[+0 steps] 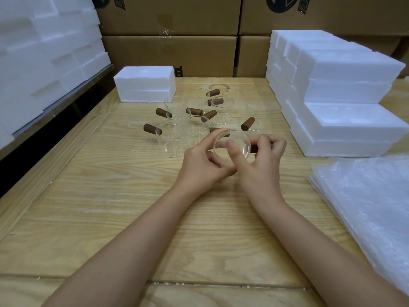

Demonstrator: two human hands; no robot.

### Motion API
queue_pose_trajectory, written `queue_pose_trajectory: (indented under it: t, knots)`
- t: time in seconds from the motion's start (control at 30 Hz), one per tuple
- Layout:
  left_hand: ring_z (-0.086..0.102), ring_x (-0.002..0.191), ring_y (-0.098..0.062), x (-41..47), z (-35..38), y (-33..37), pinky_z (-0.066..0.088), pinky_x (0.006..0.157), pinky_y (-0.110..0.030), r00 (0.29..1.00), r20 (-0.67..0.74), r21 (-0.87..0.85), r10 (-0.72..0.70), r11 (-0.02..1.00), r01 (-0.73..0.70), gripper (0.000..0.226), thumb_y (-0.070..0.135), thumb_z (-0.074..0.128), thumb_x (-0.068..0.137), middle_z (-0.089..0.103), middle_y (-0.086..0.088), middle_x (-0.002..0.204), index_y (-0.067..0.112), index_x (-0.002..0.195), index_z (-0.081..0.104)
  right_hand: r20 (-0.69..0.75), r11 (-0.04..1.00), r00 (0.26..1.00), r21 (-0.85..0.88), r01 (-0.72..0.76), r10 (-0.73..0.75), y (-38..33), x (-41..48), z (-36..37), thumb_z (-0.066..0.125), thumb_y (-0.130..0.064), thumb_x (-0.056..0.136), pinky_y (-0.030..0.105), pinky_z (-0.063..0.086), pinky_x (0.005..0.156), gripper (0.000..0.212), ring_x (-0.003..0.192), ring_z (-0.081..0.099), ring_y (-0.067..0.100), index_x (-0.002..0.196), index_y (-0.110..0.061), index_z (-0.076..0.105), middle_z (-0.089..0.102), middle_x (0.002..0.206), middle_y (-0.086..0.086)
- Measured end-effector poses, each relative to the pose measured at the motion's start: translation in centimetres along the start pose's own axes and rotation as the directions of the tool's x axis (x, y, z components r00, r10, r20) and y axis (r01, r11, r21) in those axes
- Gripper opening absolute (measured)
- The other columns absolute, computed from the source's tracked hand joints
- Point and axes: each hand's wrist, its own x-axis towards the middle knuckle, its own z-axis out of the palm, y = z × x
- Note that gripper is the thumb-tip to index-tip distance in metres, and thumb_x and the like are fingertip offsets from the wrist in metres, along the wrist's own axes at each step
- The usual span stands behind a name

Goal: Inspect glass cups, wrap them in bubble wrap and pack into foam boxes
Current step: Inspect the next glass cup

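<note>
From the head camera, both bare forearms reach forward over a pale wooden table point(106, 196) and meet at one glass cup point(240, 140), which is held up off the tabletop, tipped on its side so that its round rim faces the viewer. The left hand point(203, 165) grips the cup from the left, its forefinger curled over the far edge of the rim and the other fingers bent under. The right hand point(263, 158) has its fingers curled round the cup's brown wooden handle point(253, 149), which sticks out to the right, while its thumb lies across the clear wall and shows through the glass. Just behind the hands stands a cluster of other cups point(174, 138) of the same kind, upright on the table and close together, their brown handles pointing different ways. Farther back on the left sits a single white foam box point(145, 84), closed, apart from the cups. Along the right side of the table is a stepped stack of foam boxes point(345, 94), and in front of it a pile of flat bubble wrap sheets point(367, 209) running to the near right corner. More white foam pieces point(44, 52) are piled at the far left beyond the table's edge. Brown cardboard cartons point(170, 52) form a wall across the back.
</note>
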Motion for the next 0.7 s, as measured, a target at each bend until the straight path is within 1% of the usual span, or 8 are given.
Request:
queue_pose_trajectory:
  t: [0.1, 0.17, 0.3, 0.43, 0.5, 0.57, 0.63, 0.7]
  knots:
    - [0.070, 0.067, -0.008, 0.05, 0.06, 0.03, 0.055, 0.060, -0.020, 1.000, -0.005, -0.032, 0.024, 0.999, -0.025, 0.072, 0.036, 0.082, 0.048, 0.071, 0.004, 0.097, 0.072, 0.102, 0.052, -0.043, 0.998, 0.998, 0.046, 0.045, -0.043, 0.08, 0.05, 0.02, 0.058, -0.033, 0.091, 0.015, 0.037, 0.092, 0.023, 0.095, 0.043, -0.001, 0.091, -0.010, 0.057, 0.033, 0.108, 0.000]
    - [0.069, 0.072, -0.002, 0.02, 0.06, -0.13, 0.054, 0.062, -0.017, 0.998, -0.012, -0.016, 0.058, 0.998, -0.058, 0.074, 0.028, 0.086, 0.051, 0.070, 0.006, 0.091, 0.069, 0.103, 0.053, -0.067, 0.997, 0.996, 0.052, 0.062, -0.058, 0.09, 0.06, 0.12, 0.052, -0.027, 0.095, 0.010, 0.034, 0.091, 0.019, 0.092, 0.041, -0.007, 0.087, -0.010, 0.055, 0.034, 0.107, 0.001]
    - [0.061, 0.067, 0.012, -0.15, -0.07, -0.39, 0.048, 0.061, -0.008, 0.991, -0.002, 0.052, 0.135, 0.989, -0.135, 0.080, 0.008, 0.088, 0.061, 0.068, 0.005, 0.087, 0.052, 0.115, 0.049, -0.082, 0.998, 0.996, 0.046, 0.043, -0.039, 0.26, 0.05, 0.28, 0.046, -0.027, 0.098, 0.016, 0.031, 0.096, 0.020, 0.100, 0.040, 0.007, 0.083, -0.014, 0.050, 0.035, 0.106, 0.005]
    - [0.058, 0.057, 0.008, -0.15, -0.05, -0.56, 0.045, 0.061, -0.006, 0.985, 0.024, 0.136, 0.171, 0.975, -0.173, 0.082, 0.004, 0.087, 0.061, 0.066, 0.000, 0.096, 0.045, 0.120, 0.049, -0.086, 0.996, 0.996, 0.084, 0.015, -0.007, 0.07, 0.07, 0.19, 0.051, -0.028, 0.096, 0.000, 0.027, 0.084, 0.019, 0.090, 0.037, -0.015, 0.080, -0.020, 0.046, 0.035, 0.105, 0.004]
    - [0.058, 0.063, 0.012, -0.16, 0.02, -0.72, 0.045, 0.065, -0.006, 0.984, 0.033, 0.176, 0.177, 0.968, -0.180, 0.079, 0.002, 0.086, 0.061, 0.069, -0.008, 0.088, 0.034, 0.126, 0.054, -0.079, 0.995, 0.996, 0.099, -0.033, 0.041, 0.03, 0.12, 0.23, 0.057, -0.036, 0.090, 0.003, 0.030, 0.085, 0.020, 0.092, 0.041, -0.006, 0.085, -0.019, 0.048, 0.033, 0.106, 0.001]
    - [0.058, 0.062, 0.011, -0.19, 0.06, -0.75, 0.047, 0.065, -0.008, 0.984, 0.028, 0.195, 0.173, 0.965, -0.175, 0.076, 0.001, 0.085, 0.061, 0.070, -0.010, 0.083, 0.026, 0.128, 0.057, -0.075, 0.995, 0.994, 0.074, -0.070, 0.076, -0.14, 0.01, 0.36, 0.064, -0.046, 0.080, 0.014, 0.037, 0.092, 0.035, 0.100, 0.047, 0.013, 0.091, -0.016, 0.049, 0.032, 0.108, -0.001]
    - [0.058, 0.056, 0.004, -0.17, 0.02, -0.66, 0.046, 0.060, -0.009, 0.986, 0.011, 0.182, 0.166, 0.969, -0.165, 0.077, 0.002, 0.084, 0.061, 0.069, 0.002, 0.085, 0.035, 0.124, 0.057, -0.062, 0.996, 0.995, 0.034, -0.079, 0.081, -0.47, -0.17, 0.44, 0.068, -0.054, 0.066, 0.026, 0.040, 0.097, 0.053, 0.108, 0.046, 0.022, 0.096, -0.017, 0.047, 0.030, 0.112, 0.000]
    - [0.059, 0.057, 0.002, -0.09, -0.07, -0.55, 0.046, 0.059, -0.009, 0.987, -0.002, 0.159, 0.163, 0.974, -0.160, 0.078, 0.003, 0.083, 0.061, 0.066, 0.015, 0.093, 0.047, 0.118, 0.052, -0.032, 0.998, 0.997, -0.004, -0.067, 0.067, -0.70, -0.27, 0.38, 0.070, -0.057, 0.057, 0.029, 0.038, 0.101, 0.064, 0.115, 0.042, 0.022, 0.099, -0.018, 0.044, 0.029, 0.116, 0.002]
